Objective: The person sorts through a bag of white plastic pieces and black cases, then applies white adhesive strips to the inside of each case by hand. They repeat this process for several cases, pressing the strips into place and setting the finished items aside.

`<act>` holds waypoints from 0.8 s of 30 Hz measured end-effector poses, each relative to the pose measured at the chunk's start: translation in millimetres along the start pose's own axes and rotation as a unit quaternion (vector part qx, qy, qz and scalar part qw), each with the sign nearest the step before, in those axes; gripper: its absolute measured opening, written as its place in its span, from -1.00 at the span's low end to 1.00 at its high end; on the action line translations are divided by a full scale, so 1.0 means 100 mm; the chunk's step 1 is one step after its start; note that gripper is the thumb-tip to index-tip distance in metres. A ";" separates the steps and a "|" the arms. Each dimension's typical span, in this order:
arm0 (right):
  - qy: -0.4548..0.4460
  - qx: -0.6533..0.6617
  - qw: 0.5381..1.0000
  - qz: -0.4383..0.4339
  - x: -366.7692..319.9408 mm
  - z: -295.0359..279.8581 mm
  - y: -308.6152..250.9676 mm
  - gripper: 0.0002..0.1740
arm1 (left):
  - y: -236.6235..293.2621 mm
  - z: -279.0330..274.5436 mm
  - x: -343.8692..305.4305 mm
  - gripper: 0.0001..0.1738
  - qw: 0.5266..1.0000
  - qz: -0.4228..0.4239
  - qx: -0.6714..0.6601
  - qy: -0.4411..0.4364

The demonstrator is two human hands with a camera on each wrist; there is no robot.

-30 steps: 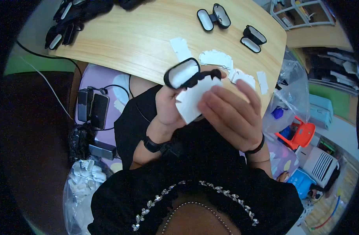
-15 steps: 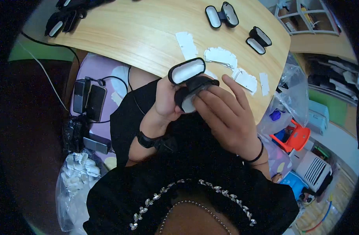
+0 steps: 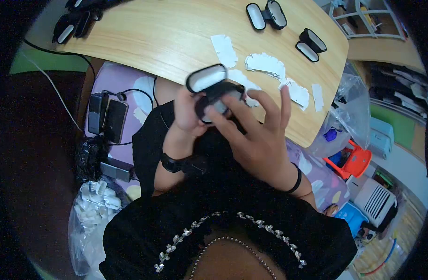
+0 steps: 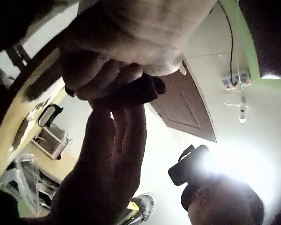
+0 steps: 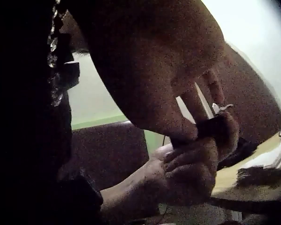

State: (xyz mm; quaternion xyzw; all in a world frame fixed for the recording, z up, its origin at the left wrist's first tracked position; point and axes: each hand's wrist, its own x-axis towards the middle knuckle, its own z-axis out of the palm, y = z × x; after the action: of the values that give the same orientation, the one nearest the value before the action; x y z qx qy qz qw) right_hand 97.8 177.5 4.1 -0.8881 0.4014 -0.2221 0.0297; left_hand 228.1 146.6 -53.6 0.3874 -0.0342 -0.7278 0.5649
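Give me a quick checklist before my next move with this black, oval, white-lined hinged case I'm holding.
1. Black, oval, white-lined hinged case supported: ok, your left hand grips it.
2. Case open: ok, its two halves stand apart.
3. Right hand in place: ok, its fingers are at the half nearer you.
4. Lining flat in that half: cannot tell, fingers and blur hide it.
5. Thin white notched cut-outs at hand: ok, they lie on the pale wooden table.
6. Other two black, white-lined cases shut: not ok, both lie open.

Cutouts (image 3: pixel 265 64) look like matt paper, the tabletop (image 3: pixel 167 42) smooth wood, the bags (image 3: pixel 354 109) glossy plastic.
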 end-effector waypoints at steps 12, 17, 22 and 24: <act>-0.058 0.152 0.964 0.209 0.07 0.26 0.51 -0.82 | 0.41 -0.52 0.09 -0.06 0.940 0.092 0.130 -0.302; -0.024 0.187 0.960 0.209 0.09 0.28 0.55 -0.91 | 0.41 -0.41 0.01 -0.43 0.958 0.035 0.170 -0.229; -0.011 0.202 0.951 0.233 0.10 0.24 0.59 -0.92 | 0.24 -0.44 0.18 -0.56 0.919 0.076 0.246 -0.299; 0.033 0.219 0.943 0.250 0.11 0.19 0.58 -0.94 | 0.23 -0.43 0.19 -0.55 0.909 0.075 0.297 -0.283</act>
State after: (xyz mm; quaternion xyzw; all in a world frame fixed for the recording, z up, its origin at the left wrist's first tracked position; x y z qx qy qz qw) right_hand 72.0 127.8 -22.5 -0.7232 0.5523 -0.3190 0.2651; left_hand 271.6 138.6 -82.8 0.3114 -0.4367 -0.7182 0.4432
